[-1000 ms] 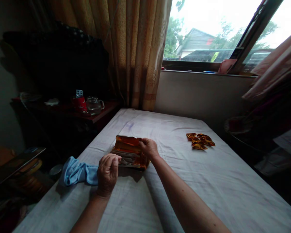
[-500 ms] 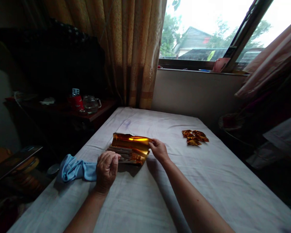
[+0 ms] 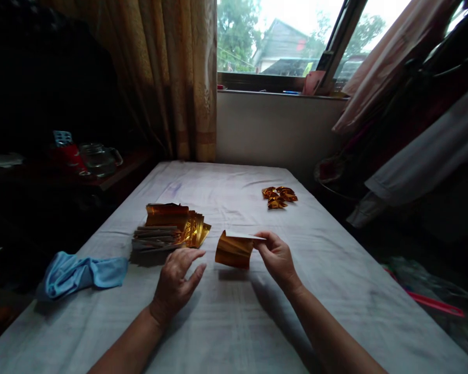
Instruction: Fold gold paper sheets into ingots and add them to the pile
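Right hand [image 3: 275, 257] pinches the curled gold foil sheet [image 3: 234, 252] by its edge, right of the foil stack [image 3: 170, 227], left hand [image 3: 177, 278] empty with fingers parted at that stack's near side; a light edge hold should avoid creasing.

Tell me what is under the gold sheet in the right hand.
Below the gold sheet, held by the right hand, the white cloth shows with a dark shadow on it. The patch hidden behind the sheet cannot be seen.
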Demonstrator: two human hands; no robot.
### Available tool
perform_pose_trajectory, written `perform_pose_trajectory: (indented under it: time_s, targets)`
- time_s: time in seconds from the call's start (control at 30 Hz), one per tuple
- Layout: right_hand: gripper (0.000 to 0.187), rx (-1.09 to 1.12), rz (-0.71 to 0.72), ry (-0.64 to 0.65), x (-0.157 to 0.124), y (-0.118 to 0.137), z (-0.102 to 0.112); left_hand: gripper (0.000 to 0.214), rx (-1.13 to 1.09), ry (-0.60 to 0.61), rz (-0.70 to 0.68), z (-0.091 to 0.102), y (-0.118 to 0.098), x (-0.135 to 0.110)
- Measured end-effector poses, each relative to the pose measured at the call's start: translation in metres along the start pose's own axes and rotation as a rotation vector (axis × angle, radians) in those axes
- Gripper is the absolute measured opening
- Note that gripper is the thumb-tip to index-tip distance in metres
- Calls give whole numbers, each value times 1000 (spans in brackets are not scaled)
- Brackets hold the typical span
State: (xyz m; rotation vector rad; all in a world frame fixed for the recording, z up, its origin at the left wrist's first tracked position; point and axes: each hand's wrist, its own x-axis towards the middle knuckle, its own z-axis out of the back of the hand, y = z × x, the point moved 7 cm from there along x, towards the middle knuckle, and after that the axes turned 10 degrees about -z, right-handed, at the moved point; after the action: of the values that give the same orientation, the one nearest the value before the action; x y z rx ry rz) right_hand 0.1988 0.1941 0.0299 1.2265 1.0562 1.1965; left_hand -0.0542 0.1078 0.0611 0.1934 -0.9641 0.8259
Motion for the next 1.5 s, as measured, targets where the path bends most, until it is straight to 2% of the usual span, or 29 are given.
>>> perform_pose_trajectory:
  time_s: [0.13, 0.33, 0.5, 0.57, 0.73, 0.93, 1.13, 1.3, 1.4, 1.5]
  targets:
    - [33, 4, -35, 47, -8, 0, 2, 39, -107, 52, 177, -26, 10, -1]
    - [38, -8, -77, 86, -3, 2, 3, 49, -410, 120, 446, -57, 23, 20]
    - [42, -28, -104, 86, -1, -5, 7, 60, -881, 200, 655, -84, 10, 22]
    - [46, -36, -117, 75, -1, -13, 9, 63, -950, 222, 697, -87, 3, 18]
    - [49, -59, -152, 45, -7, -33, 12, 59, -909, 221, 755, -84, -5, 6]
    - [28, -90, -154, 32, -23, -34, 17, 73, -690, 165, 761, -81, 3, -6]
    - [20, -38, -110, 185, -37, -28, 6, 71, -663, 129, 736, -79, 4, -11]
    - [28, 19, -168, 253, -36, -34, -2, 75, -806, 173, 713, -82, -1, -14]
    - [28, 44, -191, 254, -35, -37, -2, 67, -874, 186, 728, -83, 0, -16]
    - [32, 84, -239, 271, -36, -41, -1, 50, -828, 196, 730, -82, 5, -15]
